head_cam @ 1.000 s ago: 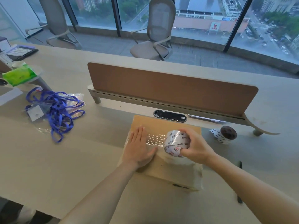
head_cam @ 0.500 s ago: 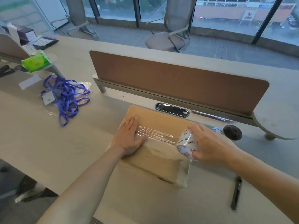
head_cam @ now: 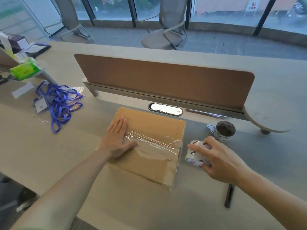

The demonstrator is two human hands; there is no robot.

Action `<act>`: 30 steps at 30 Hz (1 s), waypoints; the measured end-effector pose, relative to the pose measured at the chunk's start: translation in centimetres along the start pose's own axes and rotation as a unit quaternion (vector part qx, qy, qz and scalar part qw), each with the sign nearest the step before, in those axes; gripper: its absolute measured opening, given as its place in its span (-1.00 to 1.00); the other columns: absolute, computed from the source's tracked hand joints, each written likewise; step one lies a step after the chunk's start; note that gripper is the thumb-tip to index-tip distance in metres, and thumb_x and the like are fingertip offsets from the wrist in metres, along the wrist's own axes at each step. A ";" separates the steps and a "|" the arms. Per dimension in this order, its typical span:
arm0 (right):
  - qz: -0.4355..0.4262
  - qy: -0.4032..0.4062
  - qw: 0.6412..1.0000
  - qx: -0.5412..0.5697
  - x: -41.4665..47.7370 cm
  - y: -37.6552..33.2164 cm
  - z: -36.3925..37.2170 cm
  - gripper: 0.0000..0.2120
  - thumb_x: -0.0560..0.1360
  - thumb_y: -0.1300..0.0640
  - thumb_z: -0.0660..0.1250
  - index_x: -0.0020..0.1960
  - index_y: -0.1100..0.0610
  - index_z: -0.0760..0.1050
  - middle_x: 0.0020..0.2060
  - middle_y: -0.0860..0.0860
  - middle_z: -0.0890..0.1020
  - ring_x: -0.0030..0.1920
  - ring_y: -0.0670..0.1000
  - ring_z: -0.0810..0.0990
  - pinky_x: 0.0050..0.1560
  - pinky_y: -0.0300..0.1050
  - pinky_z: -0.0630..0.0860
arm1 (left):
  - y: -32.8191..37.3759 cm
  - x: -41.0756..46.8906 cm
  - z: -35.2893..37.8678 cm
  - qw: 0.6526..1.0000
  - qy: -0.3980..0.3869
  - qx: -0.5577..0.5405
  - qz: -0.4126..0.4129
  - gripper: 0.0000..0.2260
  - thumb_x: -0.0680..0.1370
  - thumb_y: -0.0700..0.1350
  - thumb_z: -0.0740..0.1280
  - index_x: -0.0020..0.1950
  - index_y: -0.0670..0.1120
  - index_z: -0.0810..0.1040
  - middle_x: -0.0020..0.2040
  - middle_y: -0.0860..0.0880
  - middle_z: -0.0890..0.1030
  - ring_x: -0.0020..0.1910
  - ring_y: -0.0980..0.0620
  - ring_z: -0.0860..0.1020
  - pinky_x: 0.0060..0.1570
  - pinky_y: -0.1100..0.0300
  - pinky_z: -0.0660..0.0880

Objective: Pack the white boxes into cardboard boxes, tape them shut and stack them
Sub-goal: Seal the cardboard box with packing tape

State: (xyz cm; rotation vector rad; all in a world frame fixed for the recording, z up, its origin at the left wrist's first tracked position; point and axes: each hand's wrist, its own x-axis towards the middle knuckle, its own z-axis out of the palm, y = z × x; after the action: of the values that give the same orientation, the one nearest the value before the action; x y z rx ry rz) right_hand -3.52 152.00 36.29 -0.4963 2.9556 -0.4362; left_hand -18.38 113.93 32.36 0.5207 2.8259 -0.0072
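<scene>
The matt brown cardboard box is showing a glossy, wrinkled strip of clear plastic tape across its top. Right of the box, the white printed tape roll is gleaming. Behind the box, a brown felt-like divider panel is looking dull.

- cardboard box: plain tan, with a clear glossy tape strip
- tape roll: white, with black and red print
- lanyards: bright blue
- table: pale grey-beige
- divider panel: brown
</scene>
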 end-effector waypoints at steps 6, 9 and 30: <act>-0.010 0.009 1.000 0.000 0.3 1.2 1.2 -0.31 0.36 -0.01 0.49 0.41 -0.20 0.28 0.03 0.04 0.45 -0.18 0.00 0.49 -0.24 -0.18 0.56 | -0.1 0.1 0.1 1.000 -0.002 -0.004 -0.002 0.15 0.26 0.66 -0.30 0.60 -0.11 -0.32 0.58 0.05 -0.35 0.55 0.14 -0.35 0.53 0.14 -0.32; -0.009 0.008 1.000 0.007 0.4 1.6 1.7 -0.31 0.36 0.01 0.50 0.41 -0.19 0.30 0.04 0.04 0.43 -0.20 0.03 0.49 -0.26 -0.16 0.55 | -0.2 0.2 0.3 1.000 0.003 -0.010 0.000 0.15 0.25 0.67 -0.25 0.60 -0.09 -0.33 0.57 0.07 -0.35 0.54 0.15 -0.36 0.54 0.14 -0.32; 0.053 -0.011 0.999 -0.004 0.7 2.3 5.1 -0.23 0.46 0.00 0.43 0.51 -0.16 0.07 0.20 0.01 0.39 0.04 0.00 0.47 0.01 -0.21 0.46 | -0.4 0.2 0.5 1.000 -0.005 0.018 0.014 0.07 0.32 0.63 -0.20 0.60 -0.02 -0.35 0.57 0.04 -0.39 0.55 0.10 -0.38 0.52 0.12 -0.34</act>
State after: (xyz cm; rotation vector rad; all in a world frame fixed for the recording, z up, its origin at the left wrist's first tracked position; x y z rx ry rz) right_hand -4.04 152.55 30.68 -0.3419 2.9458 -0.4048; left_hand -18.57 113.63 31.80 0.5655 2.8131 -0.0558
